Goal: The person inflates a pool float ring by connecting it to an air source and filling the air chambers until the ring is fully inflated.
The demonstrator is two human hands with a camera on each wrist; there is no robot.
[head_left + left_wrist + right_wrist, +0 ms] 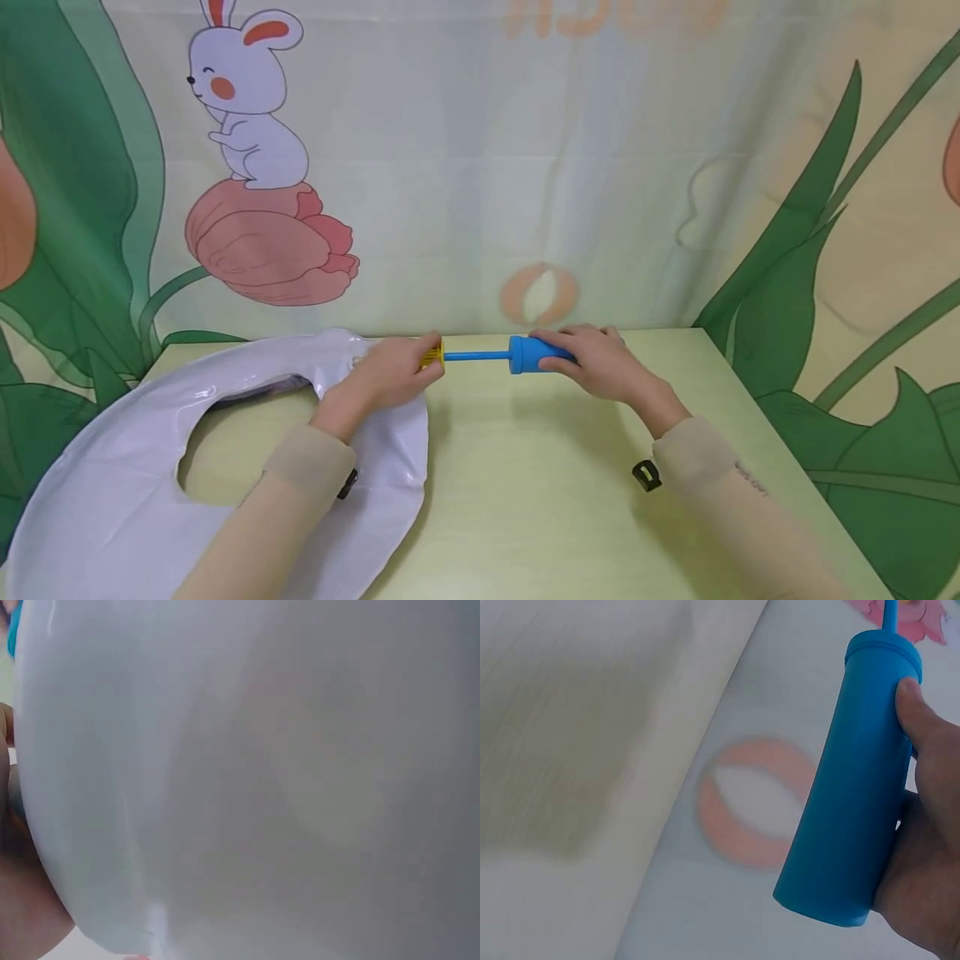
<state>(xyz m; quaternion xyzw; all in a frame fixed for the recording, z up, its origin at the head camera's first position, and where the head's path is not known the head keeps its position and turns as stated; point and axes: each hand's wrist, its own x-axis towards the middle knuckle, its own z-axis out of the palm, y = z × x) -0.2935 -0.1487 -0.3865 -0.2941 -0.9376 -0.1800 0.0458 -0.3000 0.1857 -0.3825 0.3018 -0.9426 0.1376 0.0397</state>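
A blue hand pump [529, 355] is held level above the table, its thin blue rod [477, 356] drawn out to the left. My right hand [597, 360] grips the barrel, thumb along its side in the right wrist view. The rod ends in a yellow ribbed piece [432, 355], which my left hand [386, 372] grips. Under and beside the left forearm lies a white inflatable ring [105, 483], wrinkled and slack in places. It fills most of the left wrist view and hides much of the left hand there.
The pale yellow-green table [517, 492] has its back edge against a printed cloth [450, 167] showing a rabbit and plants. Small black pieces [647, 475] sit by the cuffs. The ring covers the table's left side.
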